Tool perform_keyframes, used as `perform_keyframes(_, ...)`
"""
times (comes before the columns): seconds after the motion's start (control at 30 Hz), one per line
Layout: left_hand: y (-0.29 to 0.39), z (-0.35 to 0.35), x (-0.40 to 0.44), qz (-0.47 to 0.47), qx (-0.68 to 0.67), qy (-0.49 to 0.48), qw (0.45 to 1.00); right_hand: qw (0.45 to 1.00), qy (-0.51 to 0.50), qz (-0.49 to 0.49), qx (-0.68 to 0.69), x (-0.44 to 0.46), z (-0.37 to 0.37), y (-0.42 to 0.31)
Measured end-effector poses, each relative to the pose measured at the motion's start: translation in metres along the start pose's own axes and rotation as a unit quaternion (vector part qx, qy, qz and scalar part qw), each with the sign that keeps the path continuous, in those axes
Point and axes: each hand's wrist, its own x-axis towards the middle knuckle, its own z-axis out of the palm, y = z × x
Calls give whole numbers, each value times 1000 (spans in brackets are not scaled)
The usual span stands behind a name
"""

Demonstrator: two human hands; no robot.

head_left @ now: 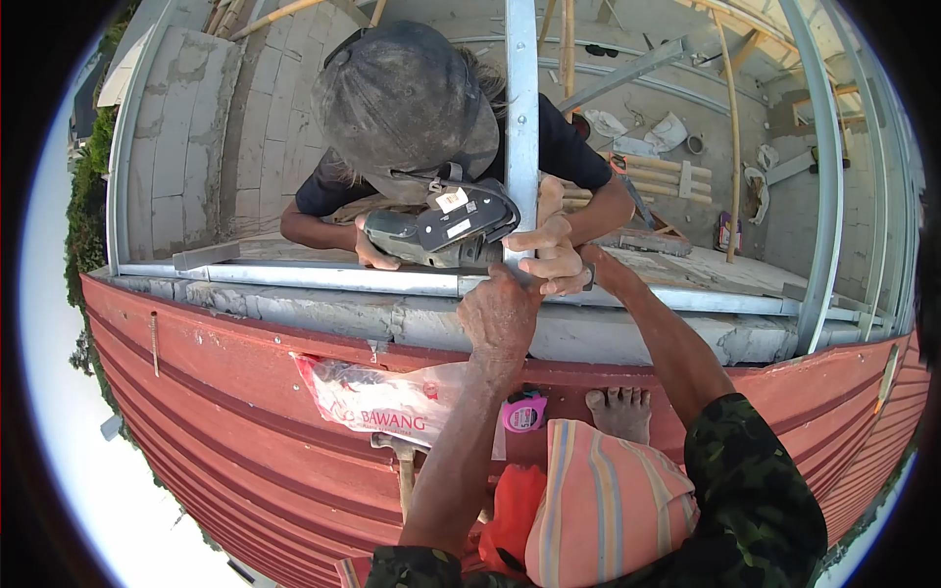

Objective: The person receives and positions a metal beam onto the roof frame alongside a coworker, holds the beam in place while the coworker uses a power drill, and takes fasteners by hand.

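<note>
My left hand (498,312) is closed at the foot of an upright metal stud (521,108), where it meets a horizontal metal track (343,279). My right hand (600,269) is beside the co-worker's hand (556,245), right of the stud; its fingers are mostly hidden. The co-worker, in a dark cap (407,98), leans over the joint from the far side. Their other hand (374,245) is on a dark power tool (421,240), whose front end is close to the stud's base.
Below the track lies a red corrugated roof (225,392) with a printed plastic bag (382,402), a pink tape measure (524,413) and a hammer (402,456). A bare foot (620,414) stands on it. Another stud (828,186) rises at the right. A handsaw (632,188) lies beyond.
</note>
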Motion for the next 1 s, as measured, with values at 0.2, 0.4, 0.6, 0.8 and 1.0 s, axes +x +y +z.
perform_keyframes(0.2, -5, 5, 0, 27, 10, 35, 999, 999, 3, 37, 0, -4, -24, -46)
perform_keyframes(0.4, 3, -4, -1, 4, 0, 27, 1000, 991, -60, 53, 107, 6, 2, 14)
perform_keyframes(0.6, 3, -7, -1, -10, -18, 5, 1000, 885, -67, 209, 410, 13, -10, -24)
perform_keyframes(0.8, -4, -12, 0, -16, -52, -39, 998, 984, -110, 88, 106, 6, -32, -42)
perform_keyframes(1.0, -27, -22, -4, 30, -173, -57, 983, 967, -117, 124, 190, 1, -35, -47)
